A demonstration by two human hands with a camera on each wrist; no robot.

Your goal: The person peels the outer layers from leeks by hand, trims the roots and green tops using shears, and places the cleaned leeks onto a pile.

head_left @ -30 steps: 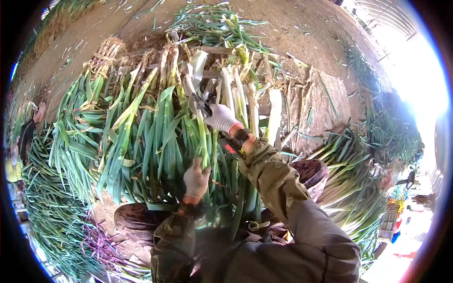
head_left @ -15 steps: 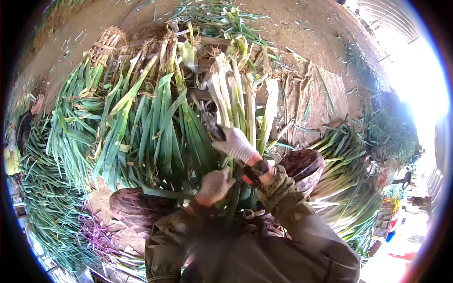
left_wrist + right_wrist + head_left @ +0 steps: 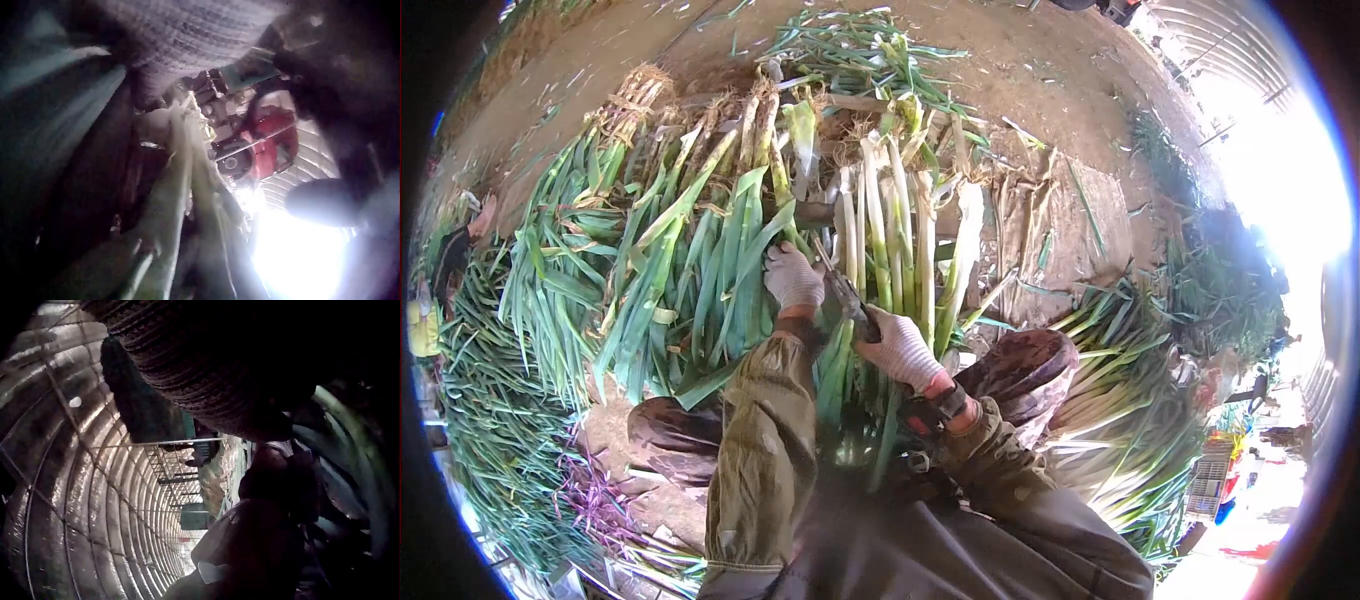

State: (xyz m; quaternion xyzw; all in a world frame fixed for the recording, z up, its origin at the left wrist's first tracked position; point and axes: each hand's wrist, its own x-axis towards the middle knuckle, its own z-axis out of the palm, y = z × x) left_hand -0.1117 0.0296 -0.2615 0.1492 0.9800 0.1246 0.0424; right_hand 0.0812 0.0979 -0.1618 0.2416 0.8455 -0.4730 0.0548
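Observation:
My left hand (image 3: 793, 275), in a striped knit glove, grips at the green part of a leek (image 3: 781, 190) in the row on the left. In the left wrist view, pale green leek stalks (image 3: 181, 156) run out below the gloved fingers. My right hand (image 3: 900, 348), gloved too, holds a hand tool (image 3: 840, 288) with a narrow grey metal end and a dark handle. Its metal end points up and left, close beside the left hand. Several leeks with pale stems (image 3: 897, 225) lie right of the tool, roots away from me.
A root-tied leek bundle (image 3: 628, 105) lies at the far left. Loose green leaves (image 3: 875, 60) are heaped at the back, and a brown sheet (image 3: 1085, 205) lies at the right. More piled leeks (image 3: 1110, 400) flank my right knee (image 3: 1025, 370); a dark green pile (image 3: 500, 430) covers the left.
My left hand has gone from near my lap, beside the right hand, up and left to the leek row. The right hand, still with the tool, has come down toward me.

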